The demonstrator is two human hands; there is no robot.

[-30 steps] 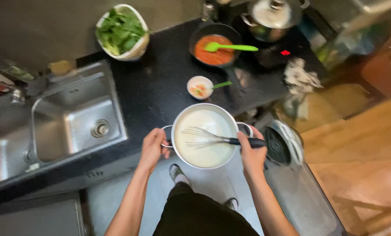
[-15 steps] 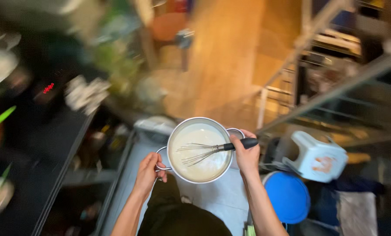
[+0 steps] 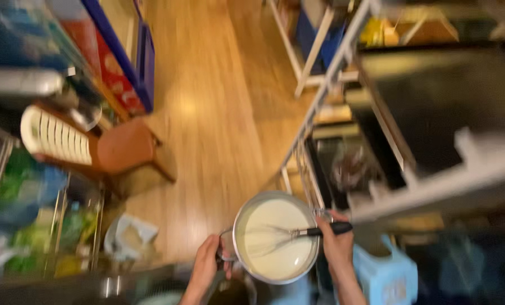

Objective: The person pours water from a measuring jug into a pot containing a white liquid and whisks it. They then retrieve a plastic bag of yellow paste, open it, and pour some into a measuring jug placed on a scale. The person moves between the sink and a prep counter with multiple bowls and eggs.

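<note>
Low centre of view, over wood floor [image 3: 207,113]: steel pot [image 3: 276,237] w/ pale creamy liquid, carried level, mouth up. Whisk [image 3: 297,232] lying across pot, long axis left-right, wire end in the liquid toward left, black handle pointing right past rim. Left hand [image 3: 207,268] clenched on pot's left side handle, forearm coming up from bottom edge. Right hand [image 3: 334,243] at right rim, grip closed on whisk handle & pot's right side, wrist bent inward. Pot sits betw. both hands. Brown chair [image 3: 122,149] off to left, light blue stool [image 3: 385,277] just right of right forearm. Blurry.
</note>
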